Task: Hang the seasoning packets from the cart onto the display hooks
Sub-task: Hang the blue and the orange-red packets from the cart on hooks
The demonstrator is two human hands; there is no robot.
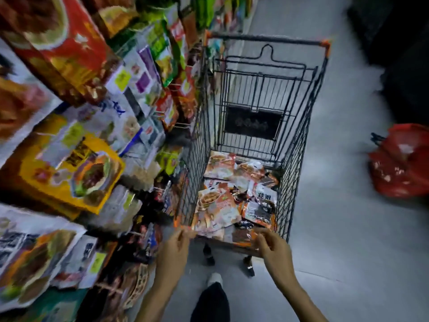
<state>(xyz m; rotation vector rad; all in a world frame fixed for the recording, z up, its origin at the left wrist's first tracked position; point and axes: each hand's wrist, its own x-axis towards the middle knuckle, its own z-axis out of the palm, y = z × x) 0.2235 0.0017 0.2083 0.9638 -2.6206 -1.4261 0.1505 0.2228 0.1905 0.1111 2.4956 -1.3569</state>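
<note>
A black wire cart [299, 145] stands in the aisle with several orange and white seasoning packets [234, 189] piled on its floor. My left hand [174, 249] and my right hand [275, 248] are at the cart's near edge. Between them they hold one orange-and-white seasoning packet [220, 232], the left hand pinching its left corner and the right hand closed on its right edge. The picture is blurred there. On the left, display hooks [180, 125] carry rows of hanging packets [69, 175].
A red plastic bag [404, 159] lies on the grey floor to the right of the cart. Dark shelving [399, 31] fills the upper right. My dark trouser leg and white shoe [214, 278] are just behind the cart's wheels.
</note>
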